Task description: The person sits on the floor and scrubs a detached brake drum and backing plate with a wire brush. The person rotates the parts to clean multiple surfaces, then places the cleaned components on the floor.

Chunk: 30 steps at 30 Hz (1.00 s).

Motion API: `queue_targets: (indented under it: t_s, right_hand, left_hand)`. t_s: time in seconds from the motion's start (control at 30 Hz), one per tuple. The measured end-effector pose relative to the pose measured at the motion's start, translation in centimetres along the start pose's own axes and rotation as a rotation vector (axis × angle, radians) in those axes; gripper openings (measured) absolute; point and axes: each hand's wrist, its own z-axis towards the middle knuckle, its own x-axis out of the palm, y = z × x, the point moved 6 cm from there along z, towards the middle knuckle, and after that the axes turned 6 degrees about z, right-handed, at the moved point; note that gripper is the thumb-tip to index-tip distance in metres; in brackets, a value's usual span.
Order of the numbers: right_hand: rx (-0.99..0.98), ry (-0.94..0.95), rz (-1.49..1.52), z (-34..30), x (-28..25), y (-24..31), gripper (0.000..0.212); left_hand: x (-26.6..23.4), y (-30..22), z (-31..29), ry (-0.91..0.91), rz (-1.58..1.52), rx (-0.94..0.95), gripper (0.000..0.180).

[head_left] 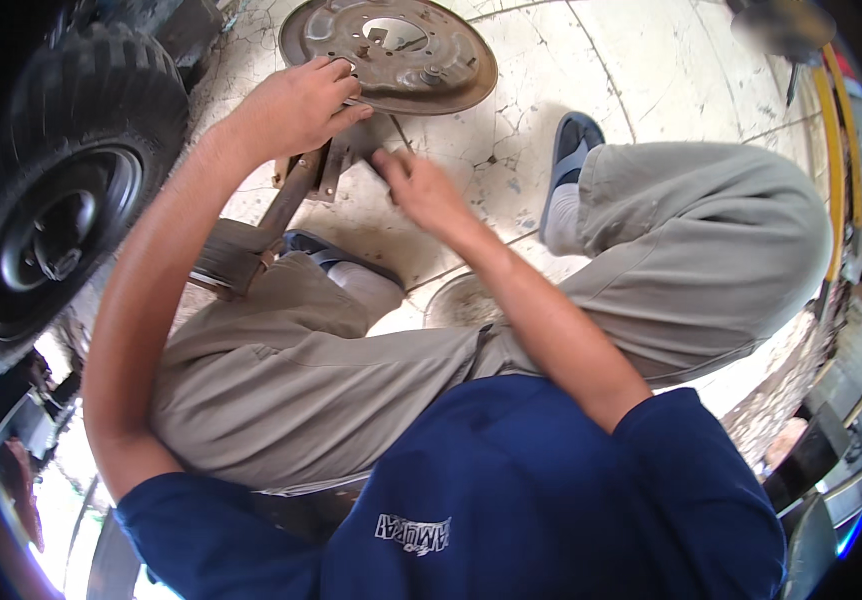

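A rusty round brake backing plate (466, 75) with a central hole sits at the top, joined to a metal axle bar (291, 195) that runs down toward my left leg. My left hand (301, 108) lies on the plate's near left edge, its fingers bent over the rim. Just below the plate and to the right of the bar, my right hand (426, 192) has its fingers closed, slightly smeared by motion. A dark grey shape (369, 150) shows by its fingertips; I cannot make out what it is.
A black wheel with a thick tyre (101, 85) stands at the left. Cracked pale tiles (671, 75) cover the floor. My sandalled feet (571, 165) flank the work. Yellow metal bars (833, 170) stand at the right, and a blurred dark object (783, 28) is at the top right.
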Motion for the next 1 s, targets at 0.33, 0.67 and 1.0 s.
queue_targets:
  t_s: [0.33,0.67,1.0]
  right_hand:
    - [0.184,0.247,0.139,-0.4,0.7,0.6,0.050]
    - [0.072,-0.052,0.135,0.3,-1.2,-0.4,0.049]
    - [0.081,0.057,0.042,-0.6,-0.2,-0.4,0.060]
  left_hand:
    - [2.0,0.7,-1.3,-0.104,0.091,0.027,0.035]
    - [1.9,0.5,-0.7,-0.017,0.125,-0.050,0.036]
    - [1.8,0.8,-0.8,-0.090,-0.021,-0.062,0.036]
